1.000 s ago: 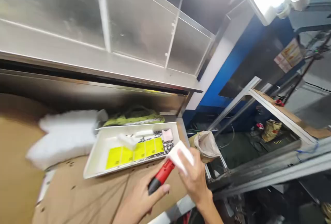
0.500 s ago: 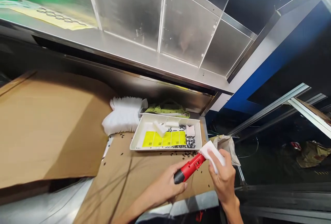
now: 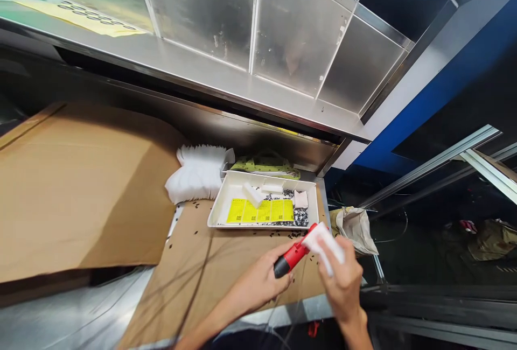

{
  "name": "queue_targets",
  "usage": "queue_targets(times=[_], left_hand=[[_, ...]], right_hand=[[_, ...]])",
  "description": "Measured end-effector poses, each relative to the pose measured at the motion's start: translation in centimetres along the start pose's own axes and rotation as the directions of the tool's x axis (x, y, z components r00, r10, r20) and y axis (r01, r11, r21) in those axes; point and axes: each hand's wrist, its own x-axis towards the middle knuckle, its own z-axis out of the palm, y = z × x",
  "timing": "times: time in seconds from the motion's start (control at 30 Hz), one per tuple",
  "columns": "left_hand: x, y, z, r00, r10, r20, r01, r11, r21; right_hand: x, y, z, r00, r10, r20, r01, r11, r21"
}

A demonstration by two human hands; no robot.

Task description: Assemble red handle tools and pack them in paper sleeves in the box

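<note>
My left hand [image 3: 258, 281] is closed round the black end of a red and black hand tool [image 3: 295, 256], whose exact kind I cannot make out. In my right hand [image 3: 344, 281] is a folded white wiping pad [image 3: 329, 247], slightly blurred, laid over the far end of the tool. A bit of red shows past the pad's upper edge. Just beyond both hands stands a white tray [image 3: 213, 222], holding a yellow printed label strip [image 3: 260, 211], small white blocks [image 3: 252, 195], a pinkish pad [image 3: 301, 199] and many tiny black pieces [image 3: 301, 215].
Brown cardboard [image 3: 230, 264] covers the bench, with black bits scattered near the tray. A large carton [image 3: 89, 188] stands at left. White frilled fabric [image 3: 197, 175] and a green patterned pouch [image 3: 264, 167] lie behind. A beige bag [image 3: 355, 229] hangs at right, below a metal shelf [image 3: 226, 78].
My right hand and the white pad have moved left along the tool, toward my left hand. Both hands keep their hold. The whole view has shifted slightly.
</note>
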Motion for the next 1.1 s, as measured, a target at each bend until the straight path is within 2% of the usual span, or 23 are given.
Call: queue_targets(times=[0.07, 0.2, 0.3, 0.43, 0.5, 0.57, 0.63, 0.73, 0.8, 0.9, 1.0, 1.1], left_hand=[[-0.1, -0.3, 0.0, 0.996, 0.067, -0.054, -0.057, 0.984, 0.171], [-0.5, -0.9, 0.2, 0.986, 0.141, -0.09, -0.093, 0.912, 0.4], [-0.6, -0.8, 0.2, 0.985, 0.142, -0.1, -0.076, 0.869, 0.49], [-0.6, -0.7, 0.2, 0.991, 0.062, -0.12, 0.016, 0.83, 0.558], [-0.6, -0.9, 0.3, 0.989, 0.061, -0.133, 0.022, 0.835, 0.55], [-0.7, -1.1, 0.3, 0.985, 0.09, -0.145, -0.009, 0.876, 0.482], [-0.7, -1.1, 0.4, 0.985, 0.094, -0.143, -0.041, 0.939, 0.342], [-0.7, -0.8, 0.2, 1.0, -0.015, -0.026, 0.014, 0.999, -0.052], [-0.7, -0.4, -0.1, 0.987, -0.095, 0.126, 0.131, 0.941, -0.313], [-0.7, 0.3, -0.7, 0.956, -0.143, 0.255, 0.26, 0.818, -0.513], [-0.7, 0.6, -0.8, 0.948, -0.14, 0.285, 0.288, 0.754, -0.591], [-0.5, 0.3, -0.4, 0.948, -0.144, 0.283, 0.285, 0.778, -0.56]], right_hand=[[0.3, 0.0, 0.0, 0.998, 0.046, -0.042, -0.048, 0.998, -0.032], [0.7, -0.4, 0.5, 0.999, 0.044, -0.027, -0.042, 0.998, 0.046], [0.9, -0.4, 1.1, 0.99, 0.122, -0.078, -0.121, 0.993, 0.012], [1.0, -0.4, 1.7, 0.99, 0.14, 0.0, -0.14, 0.985, 0.098], [1.1, -0.3, 1.9, 0.982, 0.185, -0.026, -0.182, 0.98, 0.085], [1.1, -0.1, 1.9, 0.976, 0.213, -0.047, -0.21, 0.976, 0.065], [1.1, 0.3, 1.8, 0.985, 0.173, -0.011, -0.172, 0.982, 0.076], [0.8, 1.4, 1.5, 0.991, 0.134, -0.02, -0.133, 0.99, 0.055], [0.3, 2.2, 1.2, 0.989, 0.142, -0.05, -0.141, 0.99, 0.029], [-0.7, 2.4, 0.8, 0.991, 0.125, -0.036, -0.124, 0.992, 0.038], [-1.1, 1.4, 0.8, 0.992, 0.124, -0.014, -0.123, 0.992, 0.033], [-0.5, 0.5, 1.3, 0.987, 0.159, 0.014, -0.159, 0.987, -0.026]])
